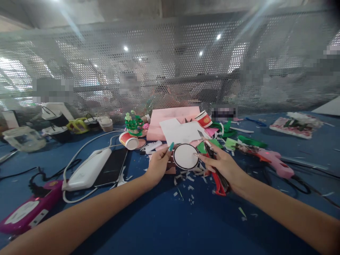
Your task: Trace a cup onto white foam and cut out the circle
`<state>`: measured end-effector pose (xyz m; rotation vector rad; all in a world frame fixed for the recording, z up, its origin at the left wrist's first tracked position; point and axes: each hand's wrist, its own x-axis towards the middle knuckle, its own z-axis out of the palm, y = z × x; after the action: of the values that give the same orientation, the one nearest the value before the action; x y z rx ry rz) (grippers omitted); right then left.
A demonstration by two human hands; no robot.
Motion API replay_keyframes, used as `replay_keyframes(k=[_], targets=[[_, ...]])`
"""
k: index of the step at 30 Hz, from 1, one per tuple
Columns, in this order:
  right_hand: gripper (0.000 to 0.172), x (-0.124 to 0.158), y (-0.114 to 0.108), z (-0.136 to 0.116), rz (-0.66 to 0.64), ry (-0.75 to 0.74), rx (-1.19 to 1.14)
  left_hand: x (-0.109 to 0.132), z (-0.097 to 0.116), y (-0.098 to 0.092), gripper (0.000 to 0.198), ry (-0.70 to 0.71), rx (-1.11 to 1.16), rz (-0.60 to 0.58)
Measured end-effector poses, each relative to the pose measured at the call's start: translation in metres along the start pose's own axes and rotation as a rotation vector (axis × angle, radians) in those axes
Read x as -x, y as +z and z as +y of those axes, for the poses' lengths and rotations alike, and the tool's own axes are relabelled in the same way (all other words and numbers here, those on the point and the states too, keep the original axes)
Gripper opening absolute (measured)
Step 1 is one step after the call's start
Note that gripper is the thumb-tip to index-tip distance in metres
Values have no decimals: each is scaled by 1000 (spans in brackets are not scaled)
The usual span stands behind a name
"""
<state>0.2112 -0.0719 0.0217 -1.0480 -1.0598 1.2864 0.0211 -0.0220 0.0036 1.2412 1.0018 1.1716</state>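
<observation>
Between my hands is a white paper disc [186, 156] with a black rim. My left hand [158, 164] is closed in a pinch on a small teal-tipped object [171, 146], just beside the disc's left edge. My right hand [221, 164] holds red-handled scissors [220, 184] against the palm, its fingers wrapped round them, while a fingertip touches the disc's right edge. The scissors' blades point up and away. Behind the disc, white paper [180, 132] lies over a pink sheet [156, 122].
Red paper cups [129, 140], a green paper plant [133, 124] and green scraps [230, 131] sit behind. A phone [113, 166], power bank [89, 170] and magenta power strip [34, 205] lie left, with cables. A pink glue gun [276, 163] is right; paper bits litter the blue table [159, 226].
</observation>
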Motion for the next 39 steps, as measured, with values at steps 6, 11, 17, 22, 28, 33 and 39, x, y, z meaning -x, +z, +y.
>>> replay_keyframes(k=[6, 11, 17, 22, 28, 33, 39], targets=[[83, -5, -7, 3, 45, -75, -16, -7, -4, -7, 35, 120, 25, 181], [82, -8, -6, 5, 55, -131, -37, -5, -5, -8, 51, 326, -189, 143], [82, -6, -6, 2, 44, -164, 3, 5, -1, -4, 78, 550, -413, -38], [82, 0, -1, -3, 3, -190, 35, 11, 1, -1, 89, 529, -459, -229], [82, 8, 5, -6, -104, -76, 7, 9, 0, 1, 72, 365, -232, -187], [84, 10, 7, -6, -108, -51, 2, 12, 4, 4, 70, 322, -175, -151], [84, 9, 8, -2, -74, -97, 51, 11, 3, 4, 88, 320, -30, -344]])
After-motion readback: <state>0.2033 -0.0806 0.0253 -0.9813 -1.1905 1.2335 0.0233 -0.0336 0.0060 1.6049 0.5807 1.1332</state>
